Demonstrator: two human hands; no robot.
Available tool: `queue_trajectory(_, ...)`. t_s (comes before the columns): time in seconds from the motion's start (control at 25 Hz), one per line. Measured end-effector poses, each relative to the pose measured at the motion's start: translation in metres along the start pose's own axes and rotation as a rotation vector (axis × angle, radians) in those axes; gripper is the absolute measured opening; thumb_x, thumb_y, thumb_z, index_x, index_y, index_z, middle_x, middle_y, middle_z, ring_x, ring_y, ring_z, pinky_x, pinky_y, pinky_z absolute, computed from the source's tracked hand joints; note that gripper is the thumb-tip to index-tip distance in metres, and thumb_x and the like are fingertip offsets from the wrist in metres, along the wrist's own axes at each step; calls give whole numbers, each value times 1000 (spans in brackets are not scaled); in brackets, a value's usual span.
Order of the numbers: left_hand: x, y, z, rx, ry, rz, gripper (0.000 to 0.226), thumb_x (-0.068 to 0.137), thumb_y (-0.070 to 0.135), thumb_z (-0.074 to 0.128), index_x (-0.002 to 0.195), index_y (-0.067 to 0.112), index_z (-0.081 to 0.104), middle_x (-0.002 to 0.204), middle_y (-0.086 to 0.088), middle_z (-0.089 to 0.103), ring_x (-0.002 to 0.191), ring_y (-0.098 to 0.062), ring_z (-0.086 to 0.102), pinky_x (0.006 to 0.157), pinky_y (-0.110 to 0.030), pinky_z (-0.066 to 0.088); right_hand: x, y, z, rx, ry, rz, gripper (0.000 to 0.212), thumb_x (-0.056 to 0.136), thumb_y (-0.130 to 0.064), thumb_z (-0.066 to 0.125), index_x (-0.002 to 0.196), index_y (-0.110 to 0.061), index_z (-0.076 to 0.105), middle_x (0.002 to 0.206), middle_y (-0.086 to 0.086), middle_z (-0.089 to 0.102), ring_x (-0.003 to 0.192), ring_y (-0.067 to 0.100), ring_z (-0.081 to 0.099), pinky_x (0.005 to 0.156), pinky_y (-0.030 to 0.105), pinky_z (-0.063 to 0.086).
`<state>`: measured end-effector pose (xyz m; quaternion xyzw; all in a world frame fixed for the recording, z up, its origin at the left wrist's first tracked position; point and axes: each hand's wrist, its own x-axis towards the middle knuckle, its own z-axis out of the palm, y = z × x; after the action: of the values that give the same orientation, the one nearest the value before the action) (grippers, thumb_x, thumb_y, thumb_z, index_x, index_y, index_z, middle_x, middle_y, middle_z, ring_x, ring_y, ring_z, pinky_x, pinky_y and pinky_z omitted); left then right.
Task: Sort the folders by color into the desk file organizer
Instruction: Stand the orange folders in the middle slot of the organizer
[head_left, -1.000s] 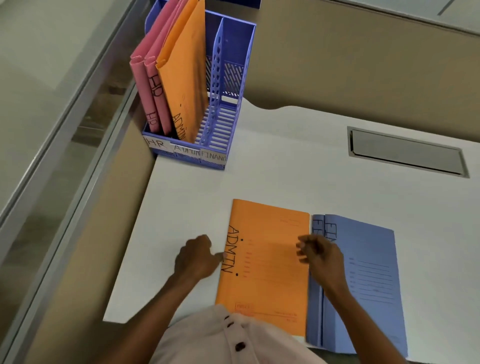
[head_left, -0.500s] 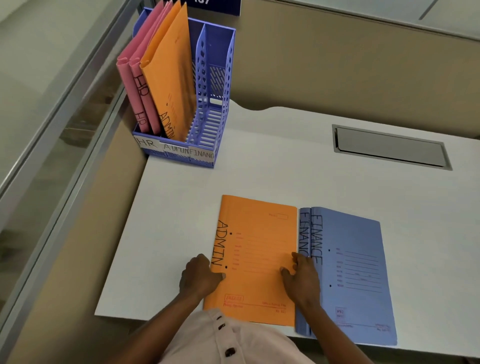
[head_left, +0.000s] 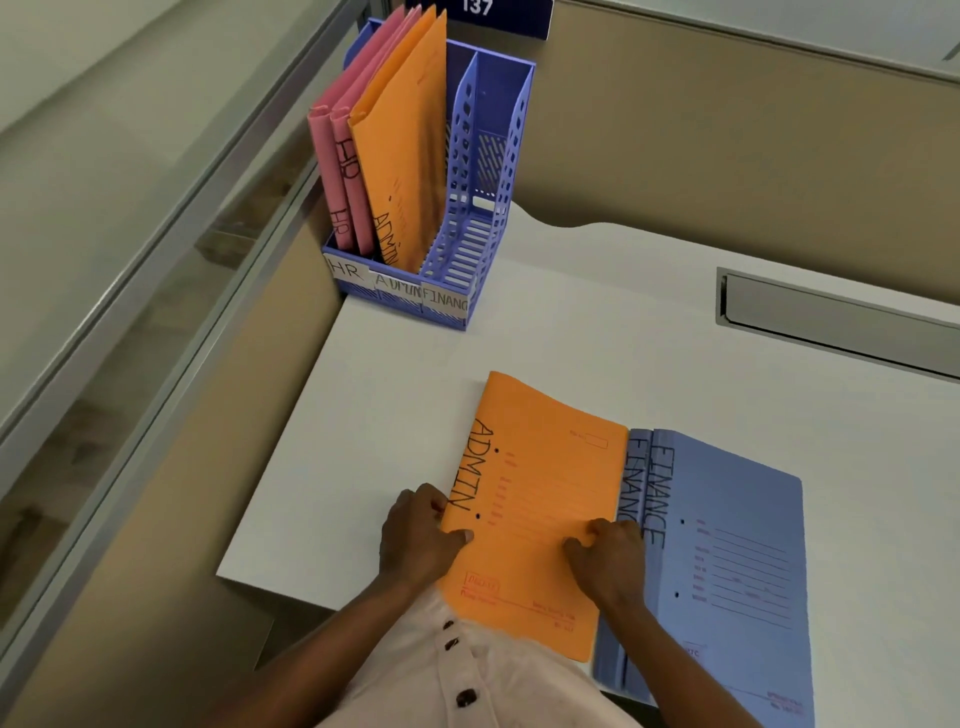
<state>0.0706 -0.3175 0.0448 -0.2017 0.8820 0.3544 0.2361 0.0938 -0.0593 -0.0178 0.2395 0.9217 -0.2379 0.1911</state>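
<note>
Head view: left hand (head_left: 418, 540), right hand (head_left: 608, 558) pinch orange folder (head_left: 540, 499) side edges; bare desk (head_left: 597, 332) beyond.

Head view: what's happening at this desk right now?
A person is sorting folders. Both hands, left and right, grip the orange ADMIN folder by its side edges; its far end looks slightly raised off the desk. It overlaps two blue FINANCE folders lying flat. In the organizer, the HR slot holds two pink folders, the ADMIN slot one orange folder, and the FINANCE slot is empty.
</note>
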Motion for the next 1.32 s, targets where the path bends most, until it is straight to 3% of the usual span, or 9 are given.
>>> queue_trajectory(0.16,-10,6,-7,-122,18,8,40,72,33,93,98,30,63,87,13,71,78,-8,68,71,-29,55,7,-1,-4,53,-15,13,35,86,-27,82,106,2,77,106,22,68,105,35,62,83,37,52)
queue_trajectory(0.32,-21,13,-23,-359,-5,-1,37,69,19,95,94,27,69,83,4,77,77,-12,74,75,-39,63,9,-8,-15,197,-19,26,39,91,-27,80,118,0,74,108,17,74,89,25,66,80,36,55)
queue_trajectory(0.44,-27,22,-44,-483,-32,32,35,71,12,93,97,20,71,87,-3,78,83,-23,76,78,-45,64,11,-20,-27,420,5,112,58,94,-40,79,139,-8,61,129,14,70,109,30,68,96,46,57)
queue_trajectory(0.52,-33,30,-59,-521,-50,72,33,74,10,91,99,17,71,88,-5,79,83,-24,76,79,-46,63,17,-27,-34,621,-39,167,65,93,-48,78,143,-12,58,128,12,71,112,31,71,102,54,57)
queue_trajectory(0.72,-48,40,-93,-521,37,117,34,75,12,91,99,23,69,88,4,78,81,-20,74,78,-43,63,29,-55,-56,1054,-190,170,39,95,-39,77,126,-16,71,120,15,76,107,33,73,87,45,62)
queue_trajectory(0.92,-66,43,-107,-367,308,202,38,78,14,89,103,35,70,90,18,75,80,-4,70,72,-29,61,30,-77,-53,1090,-308,96,59,90,-49,78,140,-21,65,118,9,73,107,32,71,89,46,62)
queue_trajectory(1.04,-73,40,-110,-416,302,181,35,80,13,87,103,36,71,91,16,76,80,-6,71,76,-33,62,26,-85,-44,1044,-358,66,58,86,-51,79,134,-20,69,120,10,77,111,32,74,90,45,61)
queue_trajectory(1.2,-80,36,-116,-516,203,144,31,83,9,83,102,31,73,93,9,79,82,-14,73,83,-42,62,19,-96,-41,1184,-449,117,36,97,-34,71,125,-13,75,118,16,78,107,32,72,100,50,57)
queue_trajectory(1.32,-83,31,-120,-596,161,133,29,85,6,81,105,26,73,94,2,80,84,-19,76,84,-47,63,20,-100,-50,1328,-562,194,32,99,-28,66,126,-14,75,107,14,76,97,29,70,93,48,56)
